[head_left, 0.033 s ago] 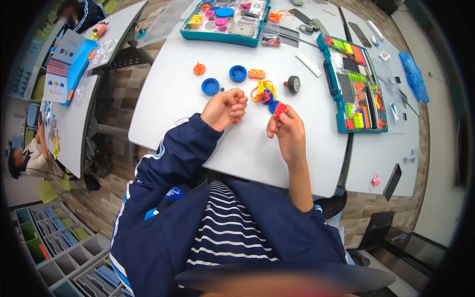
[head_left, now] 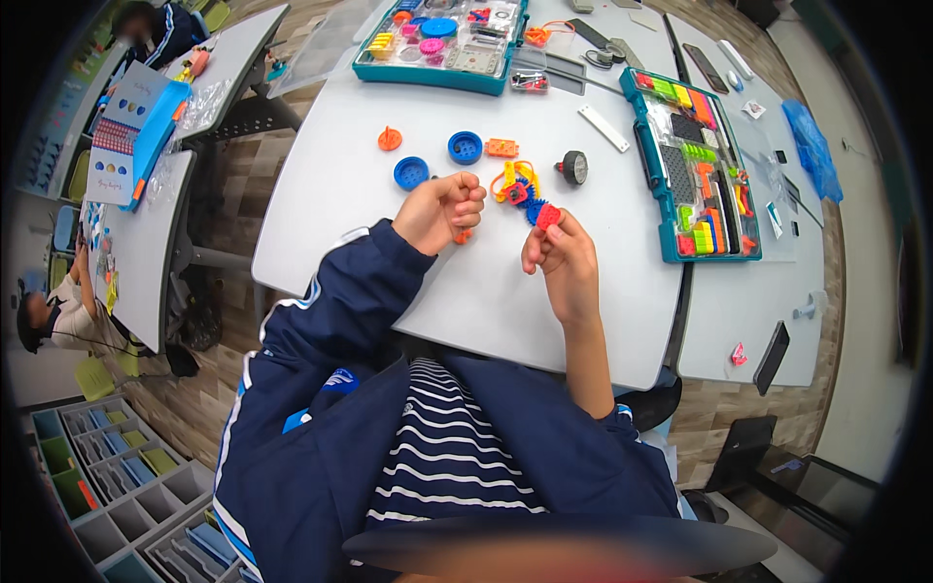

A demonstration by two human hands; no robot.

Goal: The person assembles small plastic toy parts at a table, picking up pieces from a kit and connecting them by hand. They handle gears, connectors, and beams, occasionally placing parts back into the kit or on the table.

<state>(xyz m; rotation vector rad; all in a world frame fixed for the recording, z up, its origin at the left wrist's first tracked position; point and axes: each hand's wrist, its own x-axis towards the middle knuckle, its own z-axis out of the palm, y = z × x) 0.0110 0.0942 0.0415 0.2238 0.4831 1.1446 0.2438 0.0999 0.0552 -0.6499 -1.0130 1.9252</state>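
Note:
Curled and closed, my left hand (head_left: pixel 442 210) is over the white table (head_left: pixel 486 301). An orange piece (head_left: pixel 463 235) peeks out below its fingers; whether they grip it or it lies beneath is unclear. Between thumb and forefinger, my right hand (head_left: pixel 567 255) pinches a small red building block (head_left: pixel 548 216). Just beyond that block lies an assembly of yellow parts (head_left: pixel 520 172) and blue gears (head_left: pixel 534 206). Two round blue wheel hubs (head_left: pixel 411 173), an orange brick (head_left: pixel 502 148), an orange round part (head_left: pixel 390 139) and a black wheel (head_left: pixel 573 167) lie farther off.
Teal kit cases of parts stand at the far edge (head_left: pixel 428 74) and to the right (head_left: pixel 667 219). Near the right case lies a white strip (head_left: pixel 604 128). A black phone-like slab (head_left: pixel 772 357) sits on the adjoining table. Another person (head_left: pixel 73 311) sits at the left table.
Slightly more of the orange piece shows below my left hand. Both hands otherwise keep their places and grip.

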